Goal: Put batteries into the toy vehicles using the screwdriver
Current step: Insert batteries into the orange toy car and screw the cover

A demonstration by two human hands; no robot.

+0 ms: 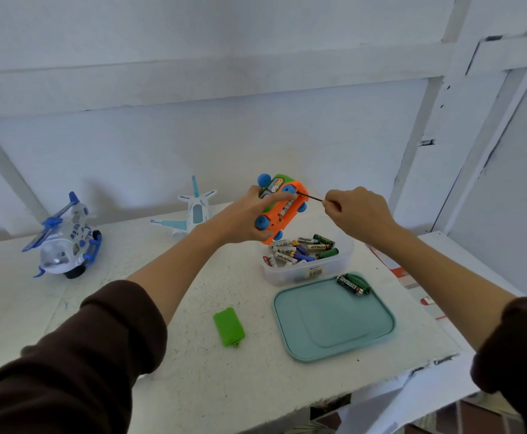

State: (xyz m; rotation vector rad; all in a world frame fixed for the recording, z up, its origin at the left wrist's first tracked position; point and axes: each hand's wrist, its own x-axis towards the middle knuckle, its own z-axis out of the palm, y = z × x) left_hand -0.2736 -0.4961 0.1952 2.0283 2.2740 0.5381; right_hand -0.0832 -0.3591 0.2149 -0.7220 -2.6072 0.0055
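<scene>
The white table (193,364) is carrying everything, its far edge lying against a white panelled wall (255,120). A teal lid (334,321) is lying flat near the front right, with two green batteries (353,284) resting in its far corner. Just behind it a clear tub (306,270) is holding a loose heap of batteries (302,249). A toy helicopter (63,242) is standing far left, a toy plane (193,211) behind the middle. The left hand (249,217) is gripping the orange toy car (282,208), tilted above the tub. The right hand (357,214) is pinching the thin screwdriver (310,195), its tip touching the car. A green battery cover (228,327) is lying beside the lid
</scene>
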